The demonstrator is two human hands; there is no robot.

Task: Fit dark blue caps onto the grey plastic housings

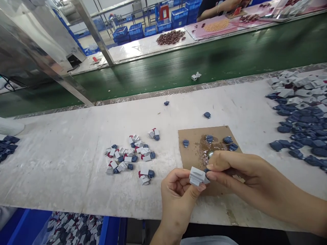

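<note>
My left hand point(178, 194) pinches a small grey plastic part point(197, 176) between thumb and fingers near the table's front edge. My right hand point(237, 172) is closed against the same part from the right, pressing a small dark blue piece point(206, 171) onto it. Both hands hover over the near edge of a brown cardboard pad point(190, 153) with a glossy wet patch point(208, 149) and several blue pieces on it. A cluster of assembled grey, blue and red parts point(131, 156) lies to the left of my hands.
A heap of loose grey and blue parts point(301, 115) fills the right of the white table point(63, 163). A green conveyor belt point(204, 61) runs beyond, carrying one grey part point(196, 76). A blue bin of parts point(74, 229) sits below left. Another person's arm point(217, 10) works across the belt.
</note>
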